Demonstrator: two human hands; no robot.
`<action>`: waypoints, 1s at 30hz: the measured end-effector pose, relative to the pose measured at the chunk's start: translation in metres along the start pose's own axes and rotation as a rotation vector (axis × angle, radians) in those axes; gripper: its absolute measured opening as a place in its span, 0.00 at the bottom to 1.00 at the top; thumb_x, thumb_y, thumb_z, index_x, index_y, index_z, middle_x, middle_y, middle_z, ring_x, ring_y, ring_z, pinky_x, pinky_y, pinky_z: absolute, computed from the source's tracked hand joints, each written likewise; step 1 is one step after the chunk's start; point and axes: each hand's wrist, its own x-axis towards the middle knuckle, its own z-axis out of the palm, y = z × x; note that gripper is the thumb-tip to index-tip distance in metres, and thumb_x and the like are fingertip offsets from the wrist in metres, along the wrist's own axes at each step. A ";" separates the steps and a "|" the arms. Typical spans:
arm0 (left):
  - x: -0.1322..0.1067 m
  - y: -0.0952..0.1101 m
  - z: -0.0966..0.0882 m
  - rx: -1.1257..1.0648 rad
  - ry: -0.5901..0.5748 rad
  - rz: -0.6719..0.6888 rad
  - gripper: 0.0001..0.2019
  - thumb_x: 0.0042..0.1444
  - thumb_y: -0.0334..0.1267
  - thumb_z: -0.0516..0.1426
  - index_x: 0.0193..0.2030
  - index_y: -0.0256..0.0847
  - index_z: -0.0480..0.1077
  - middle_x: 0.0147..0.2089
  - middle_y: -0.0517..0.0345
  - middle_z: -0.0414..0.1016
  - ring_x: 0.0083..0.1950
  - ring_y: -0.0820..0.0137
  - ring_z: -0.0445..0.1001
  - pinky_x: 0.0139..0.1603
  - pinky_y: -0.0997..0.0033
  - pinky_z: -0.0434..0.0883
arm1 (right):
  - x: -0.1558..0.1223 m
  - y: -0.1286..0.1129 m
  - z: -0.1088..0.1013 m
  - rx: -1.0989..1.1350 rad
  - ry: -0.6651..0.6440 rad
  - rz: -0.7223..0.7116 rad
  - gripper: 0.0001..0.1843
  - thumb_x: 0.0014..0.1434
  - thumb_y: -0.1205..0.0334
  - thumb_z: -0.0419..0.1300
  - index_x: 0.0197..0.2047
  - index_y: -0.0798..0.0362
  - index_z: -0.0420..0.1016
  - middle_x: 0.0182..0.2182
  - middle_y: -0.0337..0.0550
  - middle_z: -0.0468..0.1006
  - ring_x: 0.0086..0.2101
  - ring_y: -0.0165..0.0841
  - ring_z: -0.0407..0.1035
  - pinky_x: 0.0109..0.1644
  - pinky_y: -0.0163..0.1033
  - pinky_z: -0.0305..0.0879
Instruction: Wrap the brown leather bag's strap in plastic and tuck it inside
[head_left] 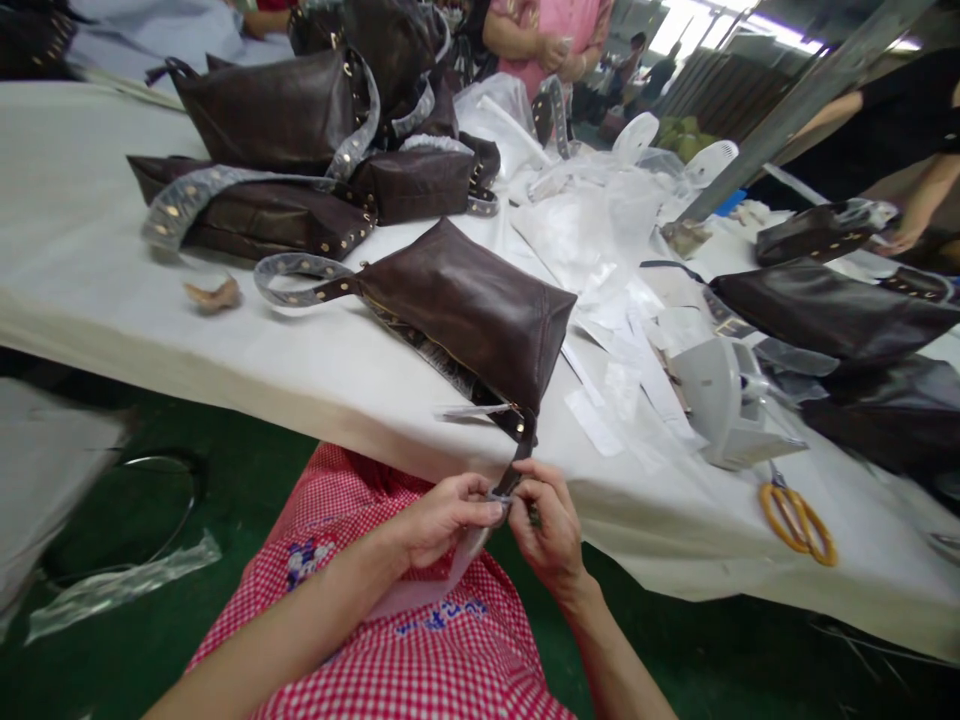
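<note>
A dark brown leather bag (472, 305) lies on the white table (90, 270) just ahead of me, its studded strap (300, 280) looping to the left. A short strap end (523, 445) hangs off the bag's near corner over the table edge. My left hand (442, 515) and my right hand (547, 525) meet below the table edge, both pinching that strap end and a strip of clear plastic wrap (457, 560) that trails down over my red checked clothing.
More brown bags (285, 110) are piled at the back left, others (832, 310) lie at the right. Plastic sleeves and paper slips (615, 250) litter the middle. A grey tool (720, 400) and yellow-handled scissors (796, 518) sit at the right. Other people stand beyond the table.
</note>
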 end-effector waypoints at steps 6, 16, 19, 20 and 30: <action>0.001 -0.002 -0.001 -0.005 0.018 0.005 0.19 0.39 0.36 0.68 0.37 0.35 0.67 0.28 0.64 0.67 0.27 0.79 0.62 0.29 0.74 0.54 | -0.007 0.000 0.004 0.027 0.047 0.107 0.06 0.60 0.71 0.52 0.33 0.52 0.65 0.44 0.50 0.70 0.44 0.38 0.68 0.46 0.45 0.69; 0.001 -0.004 0.003 0.310 0.168 0.135 0.16 0.42 0.31 0.61 0.41 0.34 0.70 0.34 0.57 0.71 0.31 0.74 0.65 0.32 0.72 0.60 | -0.004 0.009 -0.008 -0.004 -0.011 0.040 0.10 0.60 0.73 0.54 0.42 0.53 0.71 0.49 0.53 0.69 0.47 0.39 0.69 0.44 0.43 0.72; 0.004 -0.008 0.000 0.336 0.168 0.211 0.17 0.41 0.31 0.61 0.41 0.34 0.69 0.35 0.57 0.71 0.33 0.73 0.67 0.34 0.72 0.62 | -0.003 0.010 -0.017 -0.011 -0.060 -0.052 0.16 0.60 0.75 0.56 0.49 0.51 0.73 0.48 0.53 0.70 0.47 0.38 0.70 0.47 0.43 0.74; 0.005 -0.010 -0.001 0.344 0.172 0.234 0.17 0.41 0.30 0.62 0.41 0.34 0.69 0.35 0.56 0.71 0.34 0.72 0.67 0.36 0.72 0.63 | -0.003 0.010 -0.018 -0.024 -0.073 -0.089 0.18 0.59 0.76 0.56 0.50 0.50 0.73 0.48 0.53 0.71 0.46 0.38 0.71 0.46 0.42 0.74; 0.005 -0.009 0.000 0.313 0.158 0.230 0.17 0.41 0.31 0.62 0.41 0.35 0.68 0.33 0.58 0.71 0.32 0.73 0.67 0.32 0.73 0.63 | 0.002 0.013 -0.022 -0.146 -0.132 -0.276 0.18 0.60 0.74 0.57 0.51 0.51 0.76 0.43 0.54 0.77 0.41 0.38 0.75 0.38 0.39 0.76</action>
